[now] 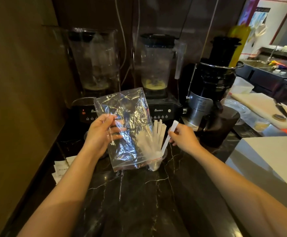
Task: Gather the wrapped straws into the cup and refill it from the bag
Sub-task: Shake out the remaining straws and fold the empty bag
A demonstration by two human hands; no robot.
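A clear plastic bag [127,127] with a red zip strip hangs mouth-down over the dark marble counter, pinched at its left side by my left hand [100,134]. Right of it stands a clear cup [156,164] holding several white paper-wrapped straws [159,132] that lean and fan upward. The bag's lower right corner overlaps the cup, with several straws showing through the plastic. My right hand [183,137] grips one wrapped straw [169,135], tilted, with its lower end at the cup's rim.
Two blenders [158,79] stand behind the bag, a black juicer [213,93] to the right. A white cutting board [262,103] with a knife lies far right, a white box [267,161] near right. Papers [62,170] lie at the left edge.
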